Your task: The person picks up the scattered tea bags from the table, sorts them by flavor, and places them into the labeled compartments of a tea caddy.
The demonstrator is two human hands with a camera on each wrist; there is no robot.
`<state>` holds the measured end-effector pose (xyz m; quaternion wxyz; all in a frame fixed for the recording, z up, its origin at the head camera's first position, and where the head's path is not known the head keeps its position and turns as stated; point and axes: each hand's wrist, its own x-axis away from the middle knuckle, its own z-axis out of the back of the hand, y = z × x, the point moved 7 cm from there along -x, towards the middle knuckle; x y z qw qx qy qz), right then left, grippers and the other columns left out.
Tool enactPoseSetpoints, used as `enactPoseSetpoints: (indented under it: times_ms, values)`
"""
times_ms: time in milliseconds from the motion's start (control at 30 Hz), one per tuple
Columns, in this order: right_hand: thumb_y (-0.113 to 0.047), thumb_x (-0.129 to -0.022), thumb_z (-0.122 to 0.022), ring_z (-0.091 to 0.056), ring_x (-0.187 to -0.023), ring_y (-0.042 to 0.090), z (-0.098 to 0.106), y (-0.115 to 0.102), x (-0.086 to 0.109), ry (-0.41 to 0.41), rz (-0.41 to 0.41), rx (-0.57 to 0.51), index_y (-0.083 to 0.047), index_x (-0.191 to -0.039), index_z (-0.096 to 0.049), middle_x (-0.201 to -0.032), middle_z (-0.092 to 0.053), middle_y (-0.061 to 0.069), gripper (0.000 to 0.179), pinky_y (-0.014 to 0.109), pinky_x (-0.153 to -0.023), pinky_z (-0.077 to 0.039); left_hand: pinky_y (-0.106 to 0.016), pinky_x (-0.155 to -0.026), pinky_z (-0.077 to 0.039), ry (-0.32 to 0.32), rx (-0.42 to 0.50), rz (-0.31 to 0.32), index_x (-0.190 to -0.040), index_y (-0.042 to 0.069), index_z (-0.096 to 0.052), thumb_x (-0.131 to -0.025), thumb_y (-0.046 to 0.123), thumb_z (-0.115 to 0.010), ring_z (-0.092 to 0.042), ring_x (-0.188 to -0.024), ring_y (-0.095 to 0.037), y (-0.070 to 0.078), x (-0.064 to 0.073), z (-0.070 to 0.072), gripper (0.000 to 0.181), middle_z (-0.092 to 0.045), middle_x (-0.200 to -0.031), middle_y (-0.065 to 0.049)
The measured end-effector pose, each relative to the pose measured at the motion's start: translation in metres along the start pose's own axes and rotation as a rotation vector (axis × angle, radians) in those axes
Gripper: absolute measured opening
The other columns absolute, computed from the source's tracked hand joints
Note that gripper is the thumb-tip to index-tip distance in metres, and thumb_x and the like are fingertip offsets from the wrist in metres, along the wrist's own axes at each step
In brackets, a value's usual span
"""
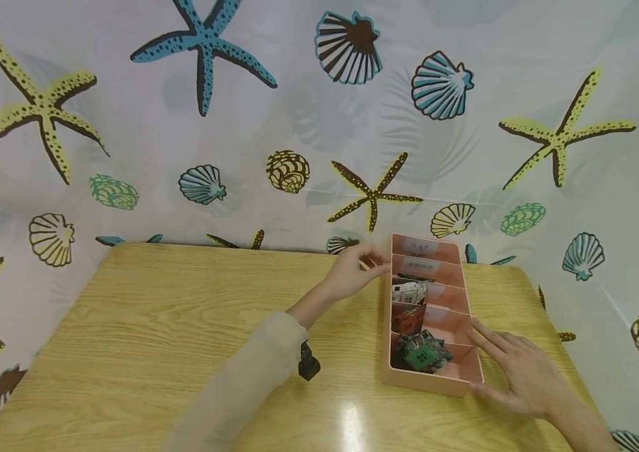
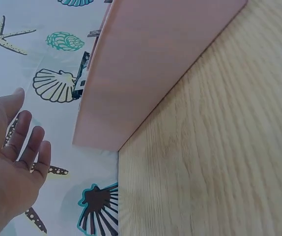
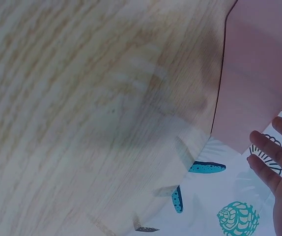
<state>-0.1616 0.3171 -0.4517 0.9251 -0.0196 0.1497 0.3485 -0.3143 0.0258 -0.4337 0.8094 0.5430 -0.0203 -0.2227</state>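
Observation:
A long pink divided box (image 1: 429,384) stands on the wooden table, its compartments in a row from near to far. Green small packets (image 1: 422,355) fill the nearest compartment, with a red packet (image 1: 408,320) behind them and a white one (image 1: 410,292) further back. At the far left side of the box, my left hand (image 1: 353,271) has its fingers loosely bent and holds nothing; the left wrist view shows this hand (image 2: 13,157) apart from the wall. My right hand (image 1: 523,370) is spread along the near right side, fingertips at the rim.
The wooden table (image 1: 184,326) reaches back to a white cloth (image 1: 252,138) printed with starfish and shells. Pale labels (image 1: 418,267) with writing too small to read sit on the far dividers. A black device (image 1: 308,363) is on the left wrist.

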Motion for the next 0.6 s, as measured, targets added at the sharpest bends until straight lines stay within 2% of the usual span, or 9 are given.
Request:
enactPoseSetpoints:
  times_ms: [233, 467, 600]
  values:
    - [-0.067, -0.082, -0.077, -0.071, -0.115, 0.031, -0.001, -0.001, 0.001, 0.010, 0.001, -0.008, -0.008, -0.149, -0.059, -0.160, -0.055, 0.008, 0.091, 0.053, -0.090, -0.058, -0.029, -0.085, -0.055, -0.009, -0.012, 0.023, -0.114, 0.011, -0.075, -0.102, 0.023, -0.072, -0.066, -0.100, -0.022, -0.005, 0.024, 0.012, 0.017, -0.073, -0.112, -0.009]
    - [-0.062, -0.081, -0.080, -0.069, -0.120, 0.033, -0.002, -0.002, 0.000, -0.012, -0.035, -0.028, -0.011, -0.153, -0.056, -0.162, -0.052, 0.010, 0.091, 0.055, -0.094, -0.057, -0.033, -0.090, -0.055, -0.010, -0.078, 0.049, -0.117, 0.010, -0.074, -0.103, 0.027, -0.071, -0.067, -0.105, -0.020, -0.004, 0.052, 0.030, 0.023, -0.074, -0.117, -0.006]
    - [-0.060, -0.083, -0.079, -0.068, -0.123, 0.035, -0.001, -0.004, -0.006, -0.026, -0.068, -0.029, -0.014, -0.155, -0.053, -0.163, -0.050, 0.010, 0.090, 0.056, -0.097, -0.056, -0.040, -0.095, -0.055, -0.028, -0.122, 0.059, -0.121, 0.010, -0.073, -0.102, 0.028, -0.072, -0.066, -0.111, -0.024, -0.004, 0.070, 0.038, 0.027, -0.074, -0.122, -0.007]
